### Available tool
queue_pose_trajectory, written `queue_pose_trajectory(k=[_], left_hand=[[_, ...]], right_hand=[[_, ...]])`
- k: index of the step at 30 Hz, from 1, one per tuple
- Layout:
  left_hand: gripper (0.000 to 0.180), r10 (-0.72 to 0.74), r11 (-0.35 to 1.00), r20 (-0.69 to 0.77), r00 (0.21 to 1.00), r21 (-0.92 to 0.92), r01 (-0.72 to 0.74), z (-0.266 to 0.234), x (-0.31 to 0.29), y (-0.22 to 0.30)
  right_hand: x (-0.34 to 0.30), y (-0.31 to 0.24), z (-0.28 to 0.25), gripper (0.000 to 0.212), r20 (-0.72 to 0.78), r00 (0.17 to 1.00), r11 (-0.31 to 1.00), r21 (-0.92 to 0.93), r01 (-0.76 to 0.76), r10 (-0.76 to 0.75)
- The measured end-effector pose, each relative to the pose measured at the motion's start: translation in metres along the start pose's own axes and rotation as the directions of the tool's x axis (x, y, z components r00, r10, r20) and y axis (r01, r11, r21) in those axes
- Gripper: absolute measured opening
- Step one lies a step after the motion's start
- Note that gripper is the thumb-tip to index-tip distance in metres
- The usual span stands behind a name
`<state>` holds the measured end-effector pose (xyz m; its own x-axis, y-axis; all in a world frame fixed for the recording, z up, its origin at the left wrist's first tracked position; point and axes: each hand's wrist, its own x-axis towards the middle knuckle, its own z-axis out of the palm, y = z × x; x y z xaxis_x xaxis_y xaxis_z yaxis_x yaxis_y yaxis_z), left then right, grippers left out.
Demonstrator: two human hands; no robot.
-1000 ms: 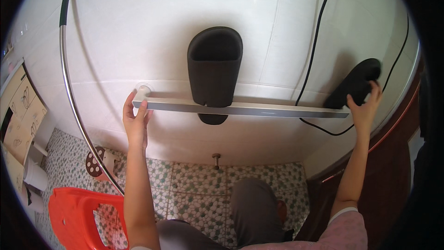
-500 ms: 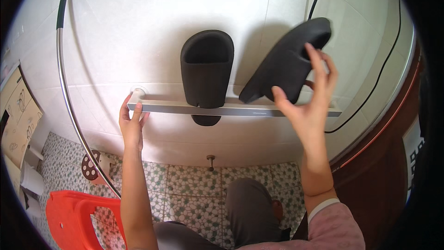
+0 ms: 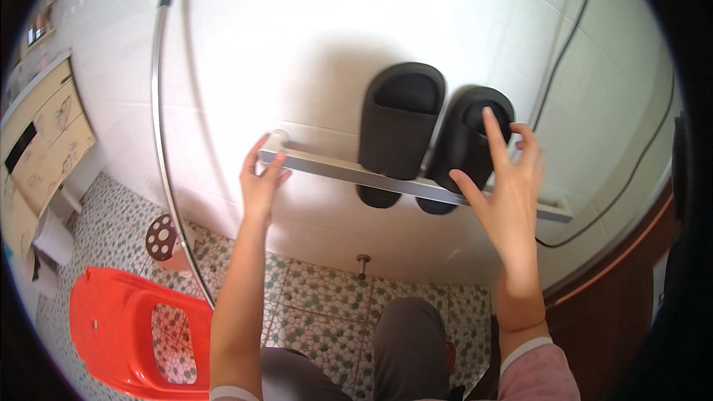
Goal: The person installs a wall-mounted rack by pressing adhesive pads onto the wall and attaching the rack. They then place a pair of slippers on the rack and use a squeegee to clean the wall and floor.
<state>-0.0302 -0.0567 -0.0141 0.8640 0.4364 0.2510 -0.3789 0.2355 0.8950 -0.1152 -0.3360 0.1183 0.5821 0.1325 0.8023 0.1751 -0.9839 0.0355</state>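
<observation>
Has brought the right black slide slipper (image 3: 459, 150) down from the raised, tilted hold of half a second ago to just beside the left black slide slipper (image 3: 397, 145), leaning slightly right, toe now showing below the white-and-grey wall rail (image 3: 338, 170). Keeps the left hand (image 3: 259, 187) clamped around the rail's left end. Spreads the right hand (image 3: 511, 191) over the right slipper, thumb and fingers apart; cannot tell whether gripping.

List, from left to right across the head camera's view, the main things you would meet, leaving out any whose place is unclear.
Cabinet → metal pole → left grip → left black slipper → right black slipper → black cord.
</observation>
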Motion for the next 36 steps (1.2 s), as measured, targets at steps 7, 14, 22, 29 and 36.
queue_pose_trajectory(k=[7, 14, 22, 29, 36], left_hand=[[0.042, -0.044, 0.996, 0.096, 0.994, -0.074, 0.051, -0.008, -0.001, 0.003], [0.032, -0.064, 0.990, 0.102, 0.993, 0.131, 0.050, -0.030, 0.016, 0.003], [0.031, 0.166, 0.984, 0.082, 0.983, 0.055, -0.171, -0.036, 0.035, -0.025], [0.031, 0.094, 0.994, 0.091, 0.991, 0.048, -0.099, -0.036, 0.027, -0.009], [0.029, 0.155, 0.987, 0.068, 0.986, 0.040, -0.158, -0.034, 0.033, -0.025]], right_hand=[[-0.008, -0.143, 0.096, 0.065, -0.025, 0.811, 0.783, 0.243, 0.572, -0.584], [0.019, -0.187, 0.181, 0.037, 0.160, 0.842, 0.857, 0.053, 0.513, -0.515], [0.031, -0.193, 0.200, 0.023, 0.086, 0.820, 0.816, 0.201, 0.542, -0.566], [0.033, -0.197, 0.183, 0.023, 0.155, 0.815, 0.829, 0.156, 0.537, -0.558], [0.034, -0.192, 0.192, 0.023, 0.133, 0.808, 0.813, 0.219, 0.540, -0.573]])
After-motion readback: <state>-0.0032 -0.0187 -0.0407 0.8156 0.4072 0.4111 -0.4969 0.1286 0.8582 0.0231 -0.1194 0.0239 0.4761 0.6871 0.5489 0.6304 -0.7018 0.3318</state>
